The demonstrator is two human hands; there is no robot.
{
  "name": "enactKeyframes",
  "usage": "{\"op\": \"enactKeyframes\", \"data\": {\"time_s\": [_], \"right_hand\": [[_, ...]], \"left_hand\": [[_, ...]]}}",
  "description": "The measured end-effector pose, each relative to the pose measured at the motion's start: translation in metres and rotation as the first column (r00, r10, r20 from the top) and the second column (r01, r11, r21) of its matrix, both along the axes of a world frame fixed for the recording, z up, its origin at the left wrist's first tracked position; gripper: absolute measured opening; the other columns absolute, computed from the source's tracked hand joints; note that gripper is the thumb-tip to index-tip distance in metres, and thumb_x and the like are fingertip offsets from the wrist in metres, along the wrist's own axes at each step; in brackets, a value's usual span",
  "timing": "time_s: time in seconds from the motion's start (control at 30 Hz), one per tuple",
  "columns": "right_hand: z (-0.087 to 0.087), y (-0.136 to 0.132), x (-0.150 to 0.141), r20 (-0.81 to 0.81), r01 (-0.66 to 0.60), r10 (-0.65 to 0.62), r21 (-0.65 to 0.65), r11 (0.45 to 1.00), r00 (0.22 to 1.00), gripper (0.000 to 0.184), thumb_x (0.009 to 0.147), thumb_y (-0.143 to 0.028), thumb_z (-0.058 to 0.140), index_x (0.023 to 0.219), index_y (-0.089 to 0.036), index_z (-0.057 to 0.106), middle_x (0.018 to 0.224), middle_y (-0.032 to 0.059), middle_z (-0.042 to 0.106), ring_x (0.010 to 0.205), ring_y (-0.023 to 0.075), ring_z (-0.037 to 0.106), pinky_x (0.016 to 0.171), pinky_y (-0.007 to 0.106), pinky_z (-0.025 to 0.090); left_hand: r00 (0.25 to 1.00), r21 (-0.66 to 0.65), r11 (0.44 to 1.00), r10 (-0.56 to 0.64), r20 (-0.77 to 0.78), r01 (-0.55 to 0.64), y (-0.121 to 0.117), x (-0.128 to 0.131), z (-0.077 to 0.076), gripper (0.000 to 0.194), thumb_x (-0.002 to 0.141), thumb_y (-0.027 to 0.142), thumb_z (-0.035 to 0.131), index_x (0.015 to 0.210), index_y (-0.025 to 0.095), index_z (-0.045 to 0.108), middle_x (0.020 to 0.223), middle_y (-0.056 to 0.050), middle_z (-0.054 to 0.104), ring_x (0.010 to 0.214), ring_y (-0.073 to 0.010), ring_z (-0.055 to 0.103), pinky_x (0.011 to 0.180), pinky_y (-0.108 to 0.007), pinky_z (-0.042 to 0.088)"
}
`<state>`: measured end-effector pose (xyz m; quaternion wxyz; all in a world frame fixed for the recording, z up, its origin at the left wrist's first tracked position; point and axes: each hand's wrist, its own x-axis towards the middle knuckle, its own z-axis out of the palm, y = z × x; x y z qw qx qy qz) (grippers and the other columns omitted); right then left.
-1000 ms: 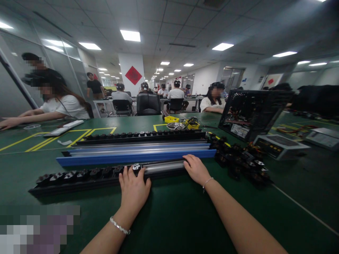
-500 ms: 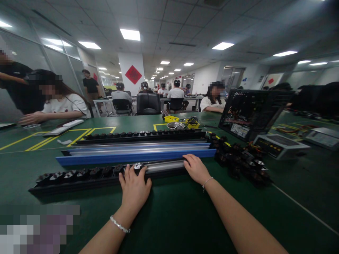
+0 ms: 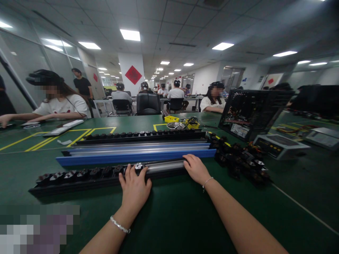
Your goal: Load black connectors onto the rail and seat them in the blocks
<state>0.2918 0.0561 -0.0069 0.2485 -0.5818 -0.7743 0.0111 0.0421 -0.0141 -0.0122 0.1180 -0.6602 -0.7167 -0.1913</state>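
Note:
A long black rail (image 3: 79, 186) lies across the green table in front of me, with a row of black modules (image 3: 95, 172) seated along its left part. To their right, one module with a white top (image 3: 139, 165) sits between the fingertips of my left hand (image 3: 136, 188), which curl over the rail. The bare silver channel (image 3: 164, 166) shows between my hands. My right hand (image 3: 196, 168) grips the rail's right end, fingers over the far side and thumb on the near side. Its fingertips are partly hidden.
Behind the rail lie a blue strip (image 3: 132, 157) and another black rail with modules (image 3: 143, 134). Loose black modules (image 3: 241, 160) are heaped to the right, near a power supply (image 3: 280, 145) and an open computer case (image 3: 249, 113). Yellow trays (image 3: 171, 119) stand farther back. Co-workers sit across the table.
My hands and the rail stay almost still; the white-topped module appears shifted very slightly to the right. At the left, a seated co-worker's arm has reached farther left.

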Motion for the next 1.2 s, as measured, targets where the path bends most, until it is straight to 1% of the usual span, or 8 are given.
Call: {"op": "enactKeyframes", "data": {"time_s": [0.17,0.43,0.6,0.77,0.97,1.2], "right_hand": [[-0.0010,0.0005,0.0002,0.002,-0.008,0.008,0.009,1.000,1.000,0.040,0.088,-0.030,0.034,0.118,-0.014,0.055,0.121,0.0096,0.055,0.114,0.0198,0.045,0.101,0.034,0.031],[-0.0022,0.0008,0.0008,-0.006,-0.004,0.004,0.021,1.000,1.000,0.039,0.088,-0.030,0.034,0.118,-0.017,0.055,0.121,0.0084,0.055,0.113,0.0195,0.046,0.100,0.035,0.033],[-0.0018,0.0004,0.0004,-0.008,-0.001,0.002,0.022,1.000,1.000,0.039,0.088,-0.030,0.034,0.118,-0.016,0.055,0.121,0.0093,0.055,0.113,0.0193,0.046,0.100,0.034,0.033],[-0.0021,0.0012,0.0008,-0.004,-0.006,0.006,0.020,1.000,1.000,0.038,0.088,-0.030,0.034,0.117,-0.017,0.055,0.121,0.0089,0.055,0.113,0.0189,0.046,0.099,0.035,0.033],[-0.0022,0.0014,0.0008,0.000,0.004,-0.004,0.008,1.000,1.000,0.040,0.088,-0.031,0.034,0.118,-0.016,0.055,0.121,0.0091,0.054,0.114,0.0196,0.045,0.100,0.034,0.033],[-0.0010,0.0003,0.0003,0.003,0.005,-0.005,0.008,1.000,1.000,0.039,0.088,-0.030,0.034,0.118,-0.017,0.055,0.121,0.0090,0.055,0.114,0.0195,0.046,0.099,0.035,0.033]], "left_hand": [[1.000,0.029,1.000,-0.004,-0.030,0.005,0.0002,-0.0001,-0.0019,0.044,0.078,0.033,0.047,0.122,0.028,0.054,0.130,-0.016,0.045,0.133,-0.0335,0.022,0.104,-0.058,0.015],[1.000,-0.005,1.000,-0.008,-0.013,0.008,-0.0003,0.0001,0.0006,0.044,0.079,0.034,0.047,0.123,0.030,0.053,0.130,-0.013,0.047,0.134,-0.0322,0.019,0.104,-0.058,0.014],[1.000,-0.003,1.000,-0.017,0.002,0.017,-0.0012,0.0011,0.0030,0.044,0.079,0.033,0.047,0.122,0.030,0.054,0.130,-0.013,0.048,0.134,-0.0323,0.019,0.104,-0.058,0.014],[1.000,0.002,1.000,-0.025,0.017,0.025,-0.0002,0.0011,0.0028,0.044,0.078,0.032,0.048,0.122,0.029,0.054,0.129,-0.011,0.049,0.134,-0.0309,0.020,0.106,-0.055,0.015],[0.999,0.024,0.999,-0.042,0.014,0.041,0.0004,0.0007,0.0033,0.044,0.079,0.032,0.048,0.121,0.026,0.056,0.128,-0.012,0.051,0.133,-0.0309,0.023,0.107,-0.051,0.018],[0.998,0.018,0.999,-0.050,0.023,0.049,-0.0002,0.0023,0.0058,0.044,0.077,0.030,0.050,0.120,0.026,0.057,0.128,-0.010,0.051,0.133,-0.0308,0.024,0.106,-0.051,0.021]]}}
